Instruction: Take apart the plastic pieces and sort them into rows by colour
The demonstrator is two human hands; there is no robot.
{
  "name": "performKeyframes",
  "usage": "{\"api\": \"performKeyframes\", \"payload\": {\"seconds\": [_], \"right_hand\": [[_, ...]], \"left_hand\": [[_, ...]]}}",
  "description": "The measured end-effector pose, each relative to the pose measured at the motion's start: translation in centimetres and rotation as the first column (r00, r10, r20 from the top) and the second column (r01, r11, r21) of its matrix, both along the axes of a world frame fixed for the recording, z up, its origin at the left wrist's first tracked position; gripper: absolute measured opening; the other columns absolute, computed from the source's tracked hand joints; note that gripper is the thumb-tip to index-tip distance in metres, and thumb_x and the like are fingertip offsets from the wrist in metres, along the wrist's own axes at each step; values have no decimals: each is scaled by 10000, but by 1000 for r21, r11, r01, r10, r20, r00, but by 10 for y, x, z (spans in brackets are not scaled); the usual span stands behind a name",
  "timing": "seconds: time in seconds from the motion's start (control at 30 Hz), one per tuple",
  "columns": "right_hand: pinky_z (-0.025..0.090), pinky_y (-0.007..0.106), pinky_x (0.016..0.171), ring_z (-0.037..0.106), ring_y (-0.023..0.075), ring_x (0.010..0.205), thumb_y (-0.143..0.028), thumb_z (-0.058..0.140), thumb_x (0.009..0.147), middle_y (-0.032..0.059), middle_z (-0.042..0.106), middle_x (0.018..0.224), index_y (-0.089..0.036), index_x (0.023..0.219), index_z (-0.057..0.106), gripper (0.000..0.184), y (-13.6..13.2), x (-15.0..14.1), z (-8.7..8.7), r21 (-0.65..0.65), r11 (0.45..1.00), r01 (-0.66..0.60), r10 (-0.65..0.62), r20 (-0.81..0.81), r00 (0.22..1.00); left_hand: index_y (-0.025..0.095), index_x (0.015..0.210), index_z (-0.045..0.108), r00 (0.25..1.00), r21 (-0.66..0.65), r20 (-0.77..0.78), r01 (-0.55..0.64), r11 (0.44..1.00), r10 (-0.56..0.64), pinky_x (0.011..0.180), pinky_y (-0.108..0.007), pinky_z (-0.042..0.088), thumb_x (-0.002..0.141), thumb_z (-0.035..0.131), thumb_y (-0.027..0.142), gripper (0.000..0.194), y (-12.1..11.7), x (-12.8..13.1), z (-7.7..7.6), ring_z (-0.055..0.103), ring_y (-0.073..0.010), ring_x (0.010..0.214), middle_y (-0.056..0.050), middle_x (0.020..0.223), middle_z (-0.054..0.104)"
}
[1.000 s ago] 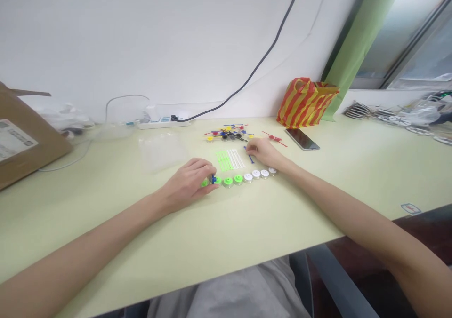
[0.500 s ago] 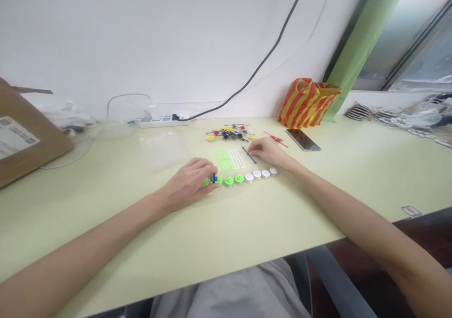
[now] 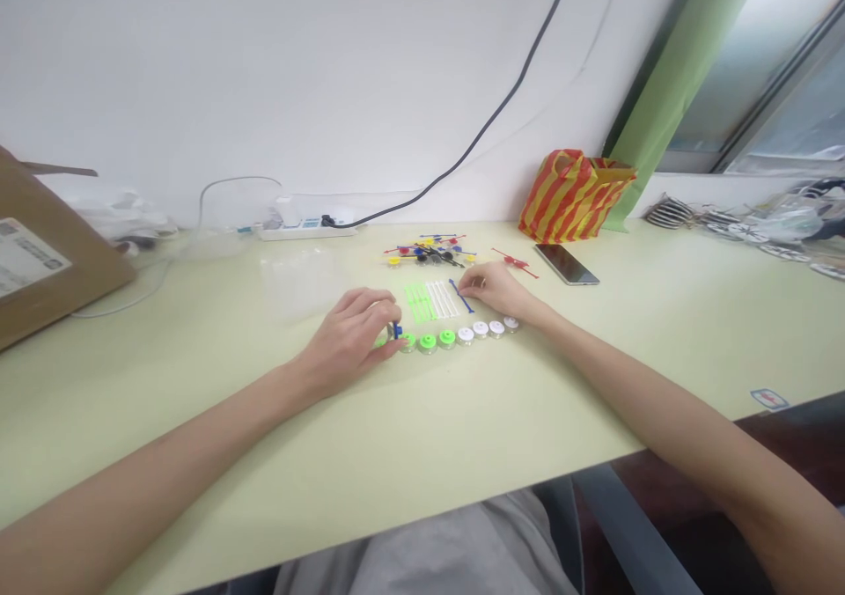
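My left hand [image 3: 356, 335] pinches a small clear round piece with a blue cap [image 3: 397, 330], tilted on its side, at the left end of a row. The row has green-capped round pieces [image 3: 428, 341] and then white-capped ones [image 3: 481, 328], all with clear bases. Above the row lie green arrow sticks [image 3: 417, 303] and white arrow sticks [image 3: 442, 300] side by side. My right hand [image 3: 495, 287] has its thumb and fingertips closed on a blue arrow stick [image 3: 462, 297], which lies just right of the white ones.
A jumbled pile of coloured arrows and caps [image 3: 429, 252] lies behind, with a red arrow piece [image 3: 516, 263] to its right. Farther round are a phone [image 3: 566, 263], a striped bag [image 3: 574, 197], a power strip [image 3: 309, 229], a clear plastic bag [image 3: 304, 280] and a cardboard box [image 3: 59, 269].
My right hand has moved the blue arrow stick slightly left and turned it closer in line with the white sticks. My left hand has shifted a little left with the blue-capped piece.
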State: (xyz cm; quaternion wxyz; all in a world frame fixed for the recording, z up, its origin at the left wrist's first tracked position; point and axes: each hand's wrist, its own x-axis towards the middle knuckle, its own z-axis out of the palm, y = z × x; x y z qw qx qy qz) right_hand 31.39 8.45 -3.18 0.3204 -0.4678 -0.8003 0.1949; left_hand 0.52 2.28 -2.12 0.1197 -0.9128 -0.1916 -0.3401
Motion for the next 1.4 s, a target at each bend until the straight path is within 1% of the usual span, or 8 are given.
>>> {"api": "performKeyframes", "payload": {"seconds": [0.13,0.23,0.5,0.97,1.23,1.4], "right_hand": [[486,282,718,657,173,785,-163,673,843,58,761,854,-150,821,756,87,1,0,0,19,1000,-4,4,11,1000],[488,279,714,660,172,784,-166,677,846,58,765,856,-149,825,761,88,0,-1,0,19,1000,-2,2,12,1000],[490,272,717,664,169,779,-162,677,857,53,774,863,-153,843,775,99,-1,-3,1,28,1000,-10,9,15,1000],[493,283,721,662,171,777,-178,676,861,53,776,869,-156,846,776,104,-2,-3,1,40,999,-30,30,13,999],[495,289,742,662,176,819,-175,660,861,62,765,904,-153,918,772,127,0,-2,1,32,999,-33,32,27,999],[477,268,714,655,170,825,-125,630,846,51,752,910,-162,971,760,183,-2,1,5,63,998,-5,1,64,998]], "left_hand": [[212,1072,506,999,47,22,-30,998,29,976,-424,446,998,583,259,116,-1,1,3,622,-266,1155,-102,1135,698],[204,1057,493,999,41,4,-45,998,45,965,-428,448,1002,577,253,112,-1,2,3,616,-275,1155,-128,1177,679],[200,1057,481,999,31,-26,-41,999,42,957,-424,449,1004,570,241,111,-1,3,3,609,-274,1144,-135,1176,667],[212,1068,504,999,-27,-15,-37,999,37,974,-429,448,1016,550,286,102,0,2,1,611,-262,1164,-120,1189,679],[218,1055,514,999,-51,-14,-39,998,38,980,-434,451,1016,549,296,94,0,3,2,619,-262,1166,-113,1197,686],[218,1062,532,999,-50,-8,-54,997,53,974,-430,455,1011,566,320,119,0,3,2,620,-262,1152,-111,1188,682]]}}
